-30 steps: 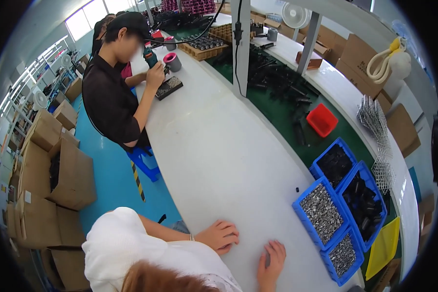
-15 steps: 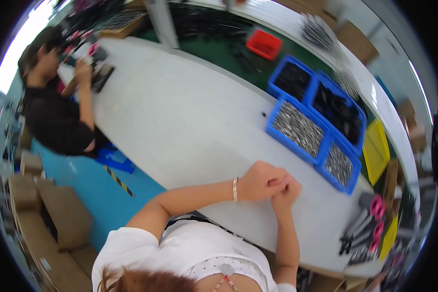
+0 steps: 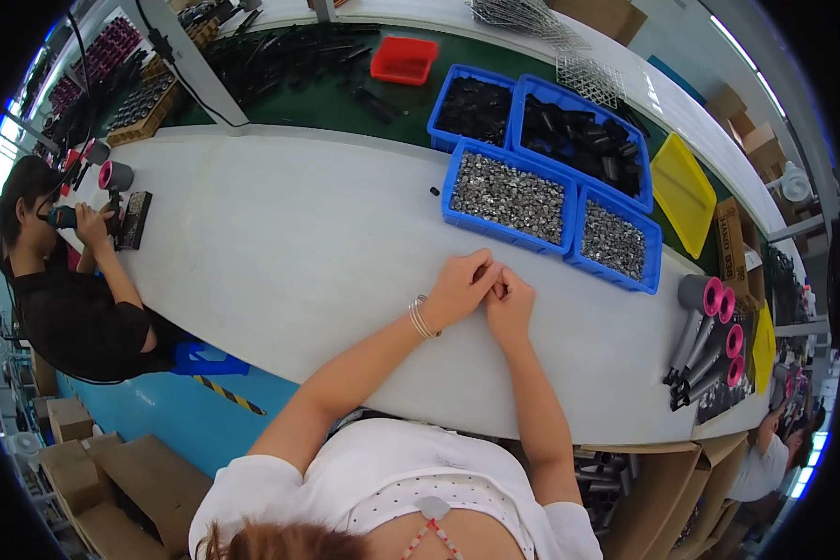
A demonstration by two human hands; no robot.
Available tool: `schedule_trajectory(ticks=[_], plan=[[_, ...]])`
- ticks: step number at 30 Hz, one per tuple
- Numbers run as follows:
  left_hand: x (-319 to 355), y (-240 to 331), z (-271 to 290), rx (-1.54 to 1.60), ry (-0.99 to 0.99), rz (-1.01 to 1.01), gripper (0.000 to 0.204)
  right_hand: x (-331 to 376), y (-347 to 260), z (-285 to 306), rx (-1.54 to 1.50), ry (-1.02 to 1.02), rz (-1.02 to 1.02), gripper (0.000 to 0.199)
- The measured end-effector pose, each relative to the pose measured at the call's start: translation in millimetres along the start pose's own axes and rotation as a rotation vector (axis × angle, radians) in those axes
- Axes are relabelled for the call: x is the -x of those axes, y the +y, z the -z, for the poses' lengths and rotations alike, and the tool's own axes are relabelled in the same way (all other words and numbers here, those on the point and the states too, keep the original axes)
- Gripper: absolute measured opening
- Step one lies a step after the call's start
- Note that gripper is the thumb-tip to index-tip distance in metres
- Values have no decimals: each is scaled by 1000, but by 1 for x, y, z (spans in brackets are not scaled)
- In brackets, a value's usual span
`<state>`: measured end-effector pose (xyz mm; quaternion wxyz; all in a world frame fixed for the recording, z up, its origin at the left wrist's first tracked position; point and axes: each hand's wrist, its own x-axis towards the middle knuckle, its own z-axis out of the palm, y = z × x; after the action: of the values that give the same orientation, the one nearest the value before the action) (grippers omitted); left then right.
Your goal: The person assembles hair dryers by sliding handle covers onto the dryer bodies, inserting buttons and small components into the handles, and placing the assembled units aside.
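Observation:
Above the white worktable [image 3: 280,243], my left hand [image 3: 459,291] and my right hand [image 3: 511,306] meet at the fingertips, both closed. If there is a small part between the fingers, it is hidden. Just beyond them stands a blue bin of small metal parts [image 3: 504,198]. To its right is a smaller blue bin of similar metal parts [image 3: 612,241]. Behind these sit a blue bin of black pieces [image 3: 474,107] and a larger blue bin of black plastic parts [image 3: 583,145]. One small black piece [image 3: 435,191] lies on the table left of the bins.
Several grey hair-dryer-shaped bodies with pink rings [image 3: 709,341] lie at the right table edge. A red tray [image 3: 404,61], a yellow lid [image 3: 684,194] and a cardboard box [image 3: 737,247] stand farther back. At the left, a co-worker [image 3: 70,299] holds a power screwdriver [image 3: 63,217].
The view has turned, so the bins and the co-worker appear farther left. My hands stay together, with the wrists less bent.

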<state>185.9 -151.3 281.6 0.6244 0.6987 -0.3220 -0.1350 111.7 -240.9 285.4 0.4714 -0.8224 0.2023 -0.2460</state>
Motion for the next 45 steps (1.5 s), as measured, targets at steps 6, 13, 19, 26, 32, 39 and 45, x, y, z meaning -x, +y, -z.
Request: schedule_trajectory(ticks=[6,13,19,26,32,39,45], plan=[[1,1,2,58,-27,34,26,0,0,2,-4,-33,0,12],[6,10,14,-5,49,-9,16,3,0,0,-10,-92,42,22],[-20,167,134,3,580,-999,33,8,-2,8,-7,-86,41,27],[-30,158,110,73,162,-819,34,-1,3,-4,-85,-77,111,34],[-14,145,141,-12,-175,-684,34,-9,-1,13,-65,-81,85,29],[-19,122,126,-46,-319,-702,35,12,11,-4,-44,-166,71,13],[-20,110,128,-109,-485,-647,36,18,9,-1,-20,-53,127,32]])
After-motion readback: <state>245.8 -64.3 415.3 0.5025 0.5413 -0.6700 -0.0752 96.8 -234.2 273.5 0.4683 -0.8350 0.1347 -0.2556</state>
